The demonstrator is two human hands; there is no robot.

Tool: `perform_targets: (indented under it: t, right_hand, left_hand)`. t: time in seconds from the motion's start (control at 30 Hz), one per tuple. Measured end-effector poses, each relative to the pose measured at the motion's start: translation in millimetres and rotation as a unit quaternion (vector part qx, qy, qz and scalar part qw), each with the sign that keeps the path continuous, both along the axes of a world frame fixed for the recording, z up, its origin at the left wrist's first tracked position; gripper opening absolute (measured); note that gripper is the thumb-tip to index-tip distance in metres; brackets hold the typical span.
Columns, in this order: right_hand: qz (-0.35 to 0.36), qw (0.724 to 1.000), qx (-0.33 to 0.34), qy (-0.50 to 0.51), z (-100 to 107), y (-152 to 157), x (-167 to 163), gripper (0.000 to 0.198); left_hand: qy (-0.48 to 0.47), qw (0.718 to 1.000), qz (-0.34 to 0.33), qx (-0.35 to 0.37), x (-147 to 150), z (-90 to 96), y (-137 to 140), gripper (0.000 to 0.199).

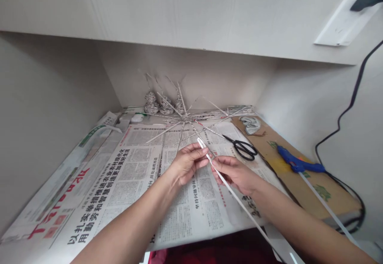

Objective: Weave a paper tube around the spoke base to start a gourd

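A long thin rolled paper stick (231, 191) runs slantwise from between my hands down toward the lower right. My left hand (191, 162) pinches it near its upper, flattened end. Just below, my right hand (231, 172) grips the same stick between thumb and fingers. Beyond my hands, a star-shaped frame of paper sticks (186, 118) spreads its spokes over the newspaper. Black-handled scissors (243, 149) lie to the right of it, their points toward the frame.
Newspaper (143, 168) covers the table. Several woven paper pieces (151, 104) stand at the back beside a bundle of paper sticks (209, 115). On the right, a blue glue gun (299, 163) with a black cord (338, 124) rests on cardboard (277, 168), near a crumpled grey lump (250, 125).
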State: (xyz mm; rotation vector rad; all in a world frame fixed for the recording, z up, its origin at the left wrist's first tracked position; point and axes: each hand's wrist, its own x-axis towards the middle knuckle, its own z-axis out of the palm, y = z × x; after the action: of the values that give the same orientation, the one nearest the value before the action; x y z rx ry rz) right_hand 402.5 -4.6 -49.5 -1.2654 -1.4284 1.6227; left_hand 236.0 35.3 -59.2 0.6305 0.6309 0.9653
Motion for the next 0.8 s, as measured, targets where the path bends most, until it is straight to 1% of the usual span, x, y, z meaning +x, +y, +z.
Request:
perform_targets:
  t: [0.03,0.07,0.1,0.13,0.17,0.2,0.23,0.27,0.3,0.33,0.37,0.4,0.47,0.5,0.53,0.57,0.63,0.67,0.7,0.8]
  right_hand:
    - [0.007,1.0,-0.021,0.015,0,-1,0,0.036]
    - [0.013,1.0,-0.022,0.013,-1,-2,0,0.035]
    - [0.012,1.0,0.001,-0.007,0,-3,-1,0.034]
    - [0.004,0.998,0.046,-0.047,0,-4,-3,0.033]
    - [-0.008,0.989,0.108,-0.105,1,-6,-4,0.031]
    - [-0.024,0.97,0.176,-0.169,3,-7,-6,0.029]
    - [-0.039,0.943,0.238,-0.229,4,-9,-8,0.028]
    - [-0.051,0.916,0.287,-0.277,6,-11,-9,0.027]
    - [-0.057,0.896,0.317,-0.307,7,-12,-10,0.028]
    - [-0.058,0.888,0.327,-0.318,8,-13,-10,0.029]
    - [-0.056,0.895,0.315,-0.311,8,-13,-10,0.028]
    - [-0.051,0.912,0.286,-0.289,7,-12,-9,0.029]
    - [-0.035,0.959,0.192,-0.207,4,-10,-8,0.031]
    - [-0.023,0.978,0.137,-0.153,3,-8,-7,0.033]
    - [-0.008,0.992,0.084,-0.098,1,-7,-5,0.035]
    - [0.008,0.998,0.037,-0.049,0,-5,-4,0.036]
    - [0.035,0.999,-0.034,0.017,-1,-3,-2,0.037]
    - [0.041,0.997,-0.049,0.032,-1,-2,-2,0.037]
    - [0.041,0.997,-0.05,0.035,-1,-2,-2,0.037]
    - [0.026,1.0,-0.003,0.007,-2,-2,-2,0.038]
  left_hand:
    - [-0.001,1.0,-0.003,0.001,0,0.8,-1,0.022]
    - [0.0,1.0,-0.003,0.002,0,1.4,-1,0.021]
    - [0.001,1.0,-0.001,0.004,1,1.6,-1,0.021]
    - [0.004,1.0,0.002,0.005,1,1.7,-1,0.02]
    - [0.008,1.0,0.007,0.006,1,1.5,-1,0.02]
    - [0.01,1.0,0.011,0.006,1,1.2,-1,0.02]
    - [0.011,1.0,0.015,0.006,1,0.7,0,0.02]
    - [0.011,1.0,0.017,0.006,1,0.2,0,0.021]
    - [0.009,1.0,0.017,0.006,1,-0.4,0,0.021]
    - [0.007,1.0,0.017,0.008,2,-1.0,1,0.021]
    - [0.006,1.0,0.015,0.01,2,-1.6,1,0.02]
    - [0.006,1.0,0.014,0.013,2,-2.1,1,0.02]
    - [0.006,1.0,0.012,0.016,2,-2.8,1,0.019]
    - [0.007,1.0,0.011,0.017,2,-3.1,1,0.019]
    - [0.008,1.0,0.01,0.017,2,-3.3,1,0.019]
    - [0.009,1.0,0.01,0.016,2,-3.5,1,0.019]
    - [0.009,1.0,0.009,0.015,1,-3.6,1,0.019]
    - [0.009,1.0,0.009,0.014,2,-3.6,1,0.02]
    - [0.009,1.0,0.009,0.014,2,-3.4,1,0.02]
    - [0.005,1.0,0.008,0.016,2,-2.3,0,0.022]
